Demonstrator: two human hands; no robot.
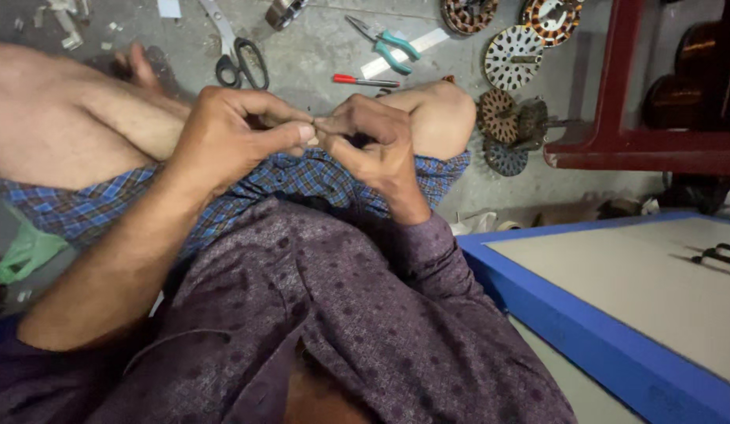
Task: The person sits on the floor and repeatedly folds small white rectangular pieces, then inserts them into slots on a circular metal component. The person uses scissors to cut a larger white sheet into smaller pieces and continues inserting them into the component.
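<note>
Fingertips of left hand (235,133) and right hand (373,141) pinch shut on a tiny, mostly hidden piece (315,124) between them, seemingly light and easily dropped

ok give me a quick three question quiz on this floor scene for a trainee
1. True or false: the left hand and right hand meet fingertip to fingertip above the lap.
2. Which tool lies nearest the left hand: A the scissors, B the pliers, C the screwdriver?
3. What colour are the pliers' handles?

Key: 1 true; 2 A; 3 teal. Whatever the fingertips pinch is too small to make out.
</note>
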